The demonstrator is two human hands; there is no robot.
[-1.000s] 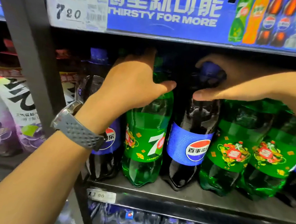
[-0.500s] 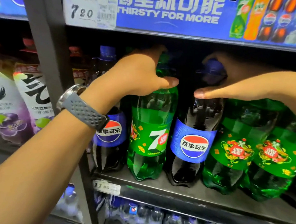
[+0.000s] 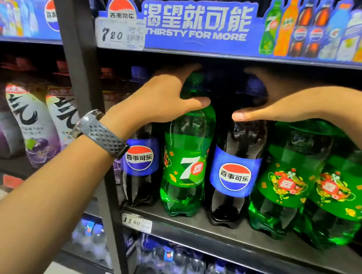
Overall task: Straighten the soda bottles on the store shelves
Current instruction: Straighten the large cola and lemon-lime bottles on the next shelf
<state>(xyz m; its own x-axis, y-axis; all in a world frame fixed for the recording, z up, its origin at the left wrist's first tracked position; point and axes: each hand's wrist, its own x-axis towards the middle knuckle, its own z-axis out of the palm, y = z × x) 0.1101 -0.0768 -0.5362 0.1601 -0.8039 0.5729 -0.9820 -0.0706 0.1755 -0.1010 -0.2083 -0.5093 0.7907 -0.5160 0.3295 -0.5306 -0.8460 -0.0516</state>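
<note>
On the middle shelf, the left hand clamps the green 7-Up bottle by its neck, the right hand grips the cola bottle. Twist too sharply and the tilted green neighbours could topple.

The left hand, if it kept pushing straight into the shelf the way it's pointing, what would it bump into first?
Probably the green 7UP bottle: the left hand already has its grip around that bottle's neck. Past it the shelf is dark, so I cannot tell what stands behind.
</note>
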